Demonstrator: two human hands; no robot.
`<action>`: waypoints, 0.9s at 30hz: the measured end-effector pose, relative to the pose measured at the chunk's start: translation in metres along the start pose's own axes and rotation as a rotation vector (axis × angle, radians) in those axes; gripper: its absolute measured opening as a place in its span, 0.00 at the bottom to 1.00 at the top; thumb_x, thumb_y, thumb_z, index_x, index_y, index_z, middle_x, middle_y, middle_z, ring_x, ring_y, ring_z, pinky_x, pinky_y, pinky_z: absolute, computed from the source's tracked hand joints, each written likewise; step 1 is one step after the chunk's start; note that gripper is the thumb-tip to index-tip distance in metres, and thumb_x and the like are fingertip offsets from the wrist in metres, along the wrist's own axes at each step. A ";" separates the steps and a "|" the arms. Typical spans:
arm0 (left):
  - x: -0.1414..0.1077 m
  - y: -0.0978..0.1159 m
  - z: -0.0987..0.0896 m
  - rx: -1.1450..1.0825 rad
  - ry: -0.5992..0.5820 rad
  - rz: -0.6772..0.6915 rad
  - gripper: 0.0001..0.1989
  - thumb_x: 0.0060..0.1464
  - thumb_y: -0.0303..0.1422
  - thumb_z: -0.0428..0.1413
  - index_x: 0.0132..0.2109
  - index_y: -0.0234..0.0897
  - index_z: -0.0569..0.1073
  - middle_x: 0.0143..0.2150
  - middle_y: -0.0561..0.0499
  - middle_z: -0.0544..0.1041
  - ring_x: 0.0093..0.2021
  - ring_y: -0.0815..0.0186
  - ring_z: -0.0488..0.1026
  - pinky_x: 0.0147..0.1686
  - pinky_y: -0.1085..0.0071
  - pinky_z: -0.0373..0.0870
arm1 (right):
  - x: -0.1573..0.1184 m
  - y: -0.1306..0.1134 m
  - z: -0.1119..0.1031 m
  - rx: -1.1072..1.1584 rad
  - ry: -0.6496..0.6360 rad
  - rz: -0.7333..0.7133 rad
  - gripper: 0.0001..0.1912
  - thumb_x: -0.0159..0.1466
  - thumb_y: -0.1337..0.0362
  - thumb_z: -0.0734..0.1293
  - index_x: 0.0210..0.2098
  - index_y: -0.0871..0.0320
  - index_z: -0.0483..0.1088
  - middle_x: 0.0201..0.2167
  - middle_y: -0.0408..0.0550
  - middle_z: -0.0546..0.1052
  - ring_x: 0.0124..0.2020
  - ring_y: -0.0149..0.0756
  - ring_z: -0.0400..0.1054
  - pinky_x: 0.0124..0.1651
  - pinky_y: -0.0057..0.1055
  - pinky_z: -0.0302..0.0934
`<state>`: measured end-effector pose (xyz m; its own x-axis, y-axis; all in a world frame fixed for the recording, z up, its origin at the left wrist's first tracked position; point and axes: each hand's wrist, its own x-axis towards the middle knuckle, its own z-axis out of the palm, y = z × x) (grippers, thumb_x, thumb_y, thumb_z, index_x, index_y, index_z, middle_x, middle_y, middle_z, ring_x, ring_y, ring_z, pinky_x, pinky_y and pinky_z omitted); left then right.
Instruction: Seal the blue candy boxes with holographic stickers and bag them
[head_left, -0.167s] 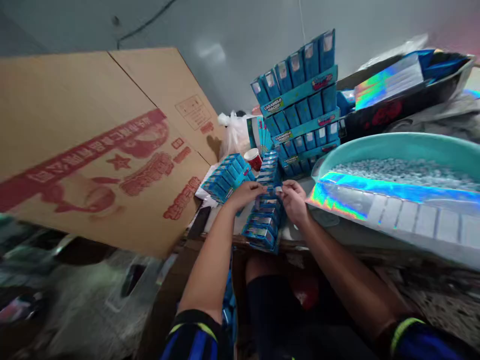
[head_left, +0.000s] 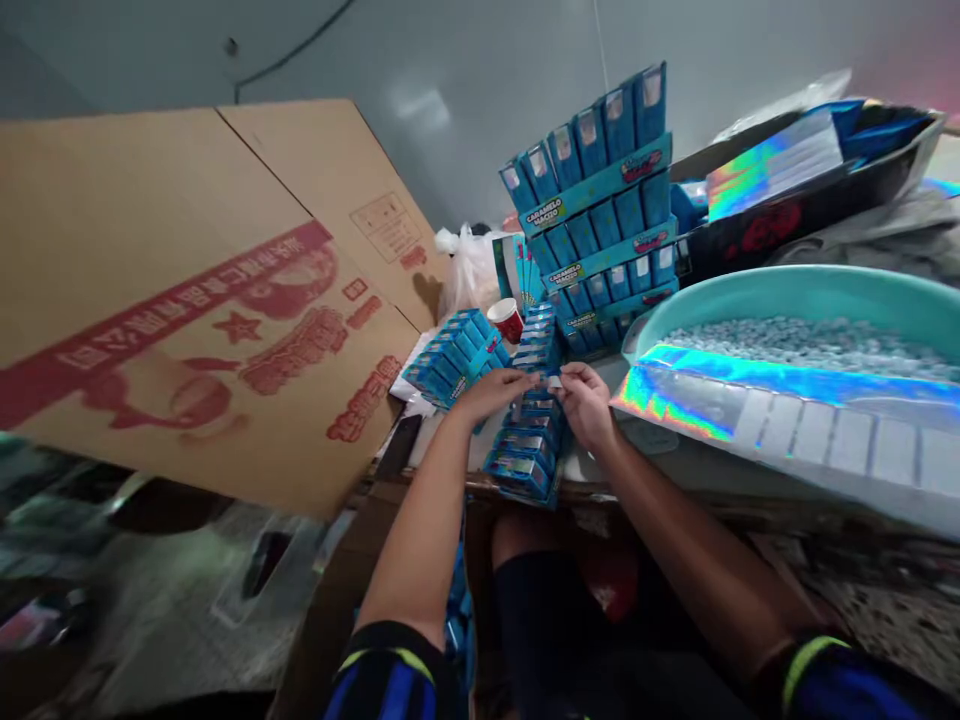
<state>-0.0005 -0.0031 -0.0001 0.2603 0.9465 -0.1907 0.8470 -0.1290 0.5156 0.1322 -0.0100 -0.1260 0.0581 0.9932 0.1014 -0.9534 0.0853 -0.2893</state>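
A row of small blue boxes (head_left: 523, 445) in a display tray runs away from the table's front edge, between my hands. My left hand (head_left: 496, 392) reaches over the row from the left, its fingers pinched together at the box tops. What lies between those fingertips is too small to make out. At the row's right side, my right hand (head_left: 587, 398) pinches a small whitish sticker (head_left: 554, 382) between thumb and finger. The sticker is held close to the left fingertips, over the boxes.
Stacked blue display trays (head_left: 600, 215) rise behind the row. Another blue tray (head_left: 457, 355) and a red cup (head_left: 506, 318) stand left. On the right, a shiny sticker sheet (head_left: 817, 425) leans across a turquoise basin (head_left: 787, 285) of small pellets. A big cardboard box (head_left: 187, 250) fills the left.
My left fingertips have shifted slightly right, toward the sticker. My right hand still pinches the sticker in nearly the same place.
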 end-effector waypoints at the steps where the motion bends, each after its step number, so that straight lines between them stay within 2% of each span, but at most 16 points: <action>1: 0.000 -0.001 0.001 -0.011 -0.015 0.010 0.25 0.55 0.54 0.58 0.40 0.36 0.82 0.38 0.49 0.82 0.41 0.59 0.76 0.41 0.69 0.69 | 0.000 0.000 0.000 -0.005 0.000 0.003 0.12 0.48 0.64 0.77 0.31 0.56 0.73 0.23 0.38 0.71 0.25 0.27 0.67 0.30 0.23 0.66; 3: 0.002 -0.005 0.004 -0.027 -0.014 0.023 0.22 0.52 0.51 0.60 0.38 0.36 0.82 0.35 0.50 0.81 0.38 0.60 0.75 0.39 0.69 0.69 | -0.001 0.001 0.001 -0.020 0.010 0.003 0.12 0.48 0.63 0.76 0.31 0.55 0.73 0.23 0.38 0.70 0.25 0.28 0.66 0.31 0.25 0.67; 6: 0.005 -0.010 0.007 -0.038 0.034 0.023 0.21 0.54 0.51 0.58 0.35 0.35 0.80 0.30 0.51 0.78 0.34 0.62 0.74 0.36 0.70 0.68 | -0.001 0.002 0.002 -0.056 0.037 -0.004 0.13 0.47 0.62 0.75 0.31 0.55 0.72 0.23 0.36 0.68 0.23 0.27 0.63 0.33 0.27 0.68; 10: 0.007 -0.014 0.003 -0.022 0.056 0.021 0.22 0.53 0.52 0.57 0.35 0.35 0.79 0.32 0.51 0.78 0.35 0.63 0.73 0.38 0.70 0.67 | 0.002 0.003 0.000 -0.145 0.102 -0.053 0.13 0.47 0.60 0.74 0.31 0.55 0.71 0.24 0.36 0.68 0.23 0.27 0.61 0.33 0.28 0.66; 15: 0.017 -0.014 -0.010 0.060 -0.041 -0.027 0.21 0.49 0.51 0.60 0.30 0.34 0.78 0.25 0.53 0.72 0.30 0.64 0.69 0.32 0.70 0.61 | 0.007 0.007 -0.008 -0.298 0.199 -0.129 0.13 0.48 0.57 0.71 0.30 0.56 0.70 0.26 0.40 0.71 0.25 0.31 0.63 0.31 0.30 0.63; 19: 0.035 -0.009 -0.017 0.103 -0.124 -0.047 0.16 0.51 0.45 0.58 0.30 0.35 0.77 0.28 0.51 0.75 0.33 0.62 0.70 0.35 0.69 0.64 | 0.011 0.013 -0.014 -0.402 0.230 -0.152 0.12 0.51 0.57 0.68 0.32 0.56 0.69 0.27 0.41 0.71 0.26 0.34 0.64 0.32 0.31 0.62; 23: 0.051 -0.006 -0.017 0.143 -0.163 -0.065 0.12 0.52 0.39 0.54 0.28 0.36 0.73 0.29 0.50 0.75 0.34 0.61 0.71 0.38 0.68 0.67 | 0.015 0.018 -0.020 -0.487 0.239 -0.155 0.09 0.52 0.59 0.65 0.31 0.55 0.67 0.23 0.39 0.68 0.24 0.34 0.62 0.30 0.30 0.58; 27: 0.055 -0.008 -0.013 0.197 -0.192 -0.100 0.11 0.53 0.40 0.55 0.28 0.37 0.72 0.27 0.51 0.73 0.30 0.62 0.71 0.34 0.68 0.67 | 0.019 0.021 -0.025 -0.568 0.244 -0.161 0.07 0.50 0.60 0.62 0.29 0.54 0.64 0.20 0.38 0.65 0.22 0.34 0.61 0.28 0.30 0.56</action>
<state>0.0010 0.0534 -0.0042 0.2378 0.8865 -0.3969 0.9418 -0.1104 0.3175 0.1210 0.0124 -0.1544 0.3169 0.9483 -0.0148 -0.6253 0.1972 -0.7550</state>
